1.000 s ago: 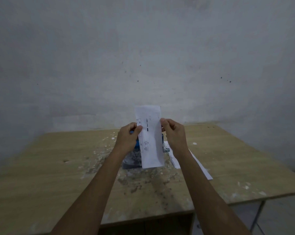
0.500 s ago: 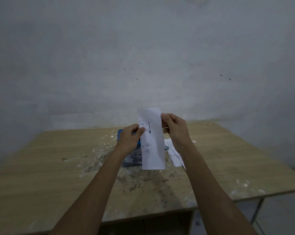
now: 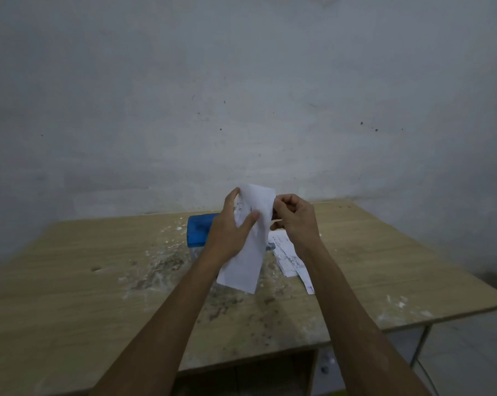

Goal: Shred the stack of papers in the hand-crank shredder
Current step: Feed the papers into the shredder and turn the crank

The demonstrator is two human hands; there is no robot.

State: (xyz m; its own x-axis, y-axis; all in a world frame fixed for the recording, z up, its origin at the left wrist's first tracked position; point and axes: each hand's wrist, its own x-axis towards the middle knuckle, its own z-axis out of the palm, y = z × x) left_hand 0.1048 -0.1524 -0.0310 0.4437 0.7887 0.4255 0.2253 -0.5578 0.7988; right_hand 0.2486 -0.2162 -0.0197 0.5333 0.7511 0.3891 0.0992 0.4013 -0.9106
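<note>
The person holds one paper (image 3: 248, 244) up in the air, just in front of the blue shredder (image 3: 200, 229). The left hand (image 3: 230, 227) has its thumb on the front and its fingers behind, clamped on the paper. The right hand (image 3: 295, 217) pinches the paper's right edge with curled fingers. More papers (image 3: 287, 254) lie flat on the table (image 3: 70, 275), just right of the shredder. I think this sheet is being readied for feeding. Next, its bottom edge must go straight into the slot, which is hidden.

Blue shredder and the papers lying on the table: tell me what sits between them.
In the head view, the held paper strip, gripped by the left hand and right hand, hangs between the blue shredder and the papers on the table, hiding that stretch.
</note>
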